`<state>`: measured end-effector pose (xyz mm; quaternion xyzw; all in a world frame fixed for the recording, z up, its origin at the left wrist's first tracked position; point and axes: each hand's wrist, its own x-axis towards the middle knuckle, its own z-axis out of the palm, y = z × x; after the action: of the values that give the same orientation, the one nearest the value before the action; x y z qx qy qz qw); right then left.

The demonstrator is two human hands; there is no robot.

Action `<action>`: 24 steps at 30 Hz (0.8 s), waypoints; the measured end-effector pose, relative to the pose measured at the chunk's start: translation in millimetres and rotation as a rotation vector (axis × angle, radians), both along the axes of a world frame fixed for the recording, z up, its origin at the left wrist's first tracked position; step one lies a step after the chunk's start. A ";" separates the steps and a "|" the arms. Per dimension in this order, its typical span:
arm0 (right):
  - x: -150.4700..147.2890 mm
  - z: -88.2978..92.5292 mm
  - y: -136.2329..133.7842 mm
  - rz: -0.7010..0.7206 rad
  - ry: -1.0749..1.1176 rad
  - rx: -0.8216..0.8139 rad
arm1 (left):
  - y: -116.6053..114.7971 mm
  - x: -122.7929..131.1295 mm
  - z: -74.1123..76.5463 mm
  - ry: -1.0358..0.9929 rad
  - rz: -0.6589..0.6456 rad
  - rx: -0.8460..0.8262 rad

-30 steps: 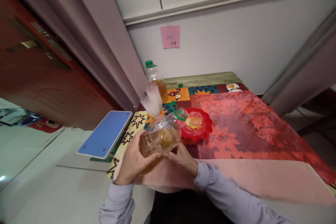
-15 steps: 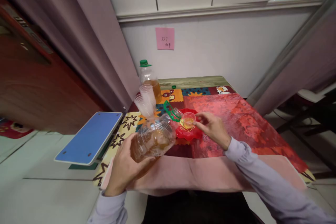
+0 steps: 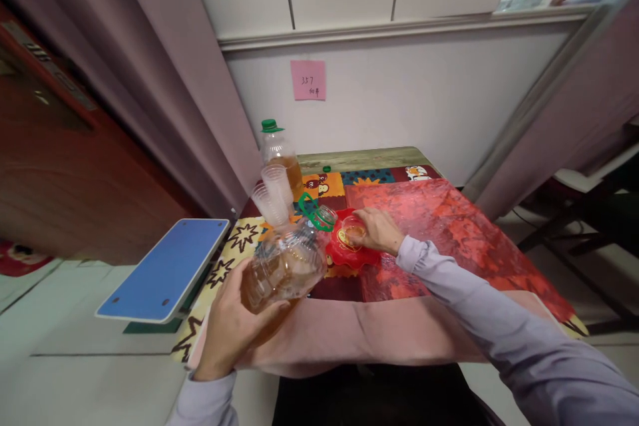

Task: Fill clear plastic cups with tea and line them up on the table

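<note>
My left hand is closed round the lower part of a large clear plastic jug of amber liquid. The jug leans to the right, its uncapped mouth and green carrying handle toward the red scalloped dish. Over that dish my right hand pinches a small clear plastic cup with some amber liquid in it. A gap separates the cup from the jug's mouth. Whether the cup touches the dish I cannot tell.
Stacked clear plastic cups stand behind the jug, near a second jug with a green cap. A loose green cap lies at the table's back. Left of the patterned table is a blue-topped stool. A pink cloth covers the front edge.
My right hand has brought the cup slightly down and left over the red dish. The jug's mouth has shifted a little left, and my left hand keeps its grip.
</note>
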<state>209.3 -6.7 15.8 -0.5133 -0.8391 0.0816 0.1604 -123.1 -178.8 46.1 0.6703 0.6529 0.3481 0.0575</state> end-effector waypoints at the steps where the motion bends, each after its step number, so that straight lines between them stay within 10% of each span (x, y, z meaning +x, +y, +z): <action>1: -1.4 -1.0 -0.7 0.008 0.012 0.009 | -0.2 -0.2 0.4 0.004 0.000 0.004; 11: 16.5 1.9 -6.2 0.114 0.408 0.089 | 3.7 -3.4 -1.1 0.028 0.046 -0.049; 24: 230.2 31.4 97.3 -0.750 0.197 -0.068 | 4.2 -16.2 -14.1 0.065 0.144 -0.065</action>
<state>439.6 90.6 47.3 -0.7791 -0.5707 0.0939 0.2420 -139.3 -174.6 32.0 0.6303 0.7120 0.3079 0.0326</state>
